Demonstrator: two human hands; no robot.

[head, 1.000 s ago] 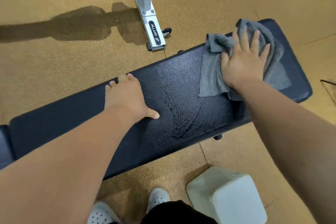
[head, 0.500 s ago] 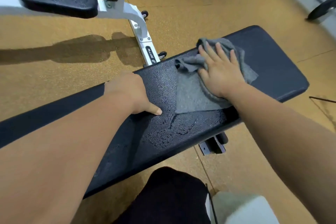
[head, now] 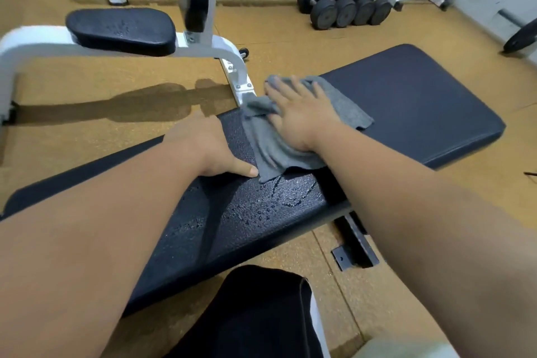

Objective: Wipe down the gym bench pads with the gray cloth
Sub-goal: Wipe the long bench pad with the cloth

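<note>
Pressing down with my right hand [head: 300, 120], I hold the gray cloth [head: 270, 151] flat against the long bench pad [head: 412, 107], about the middle of its length and close to its far edge. The fingers of this hand are straight and a little spread, and the palm lies on the cloth, which is bunched in folds at its left side and hangs out flat to the right of my hand. My left hand [head: 209, 148] rests on the same pad just beside the cloth, with the thumb lying along the surface and its tip almost at the cloth's near corner. The other fingers go over the far edge and are hidden, so I cannot tell if they grip it or only lean there. Small water drops [head: 270, 209] sit on the pad, on the near side of the cloth, between my two forearms. Behind the pad stands a white frame [head: 223, 49] carrying a smaller black pad [head: 122, 30], which looks, perhaps, also wet. Several dumbbells [head: 345, 10] lie on the brown floor [head: 87, 131] farther back.
</note>
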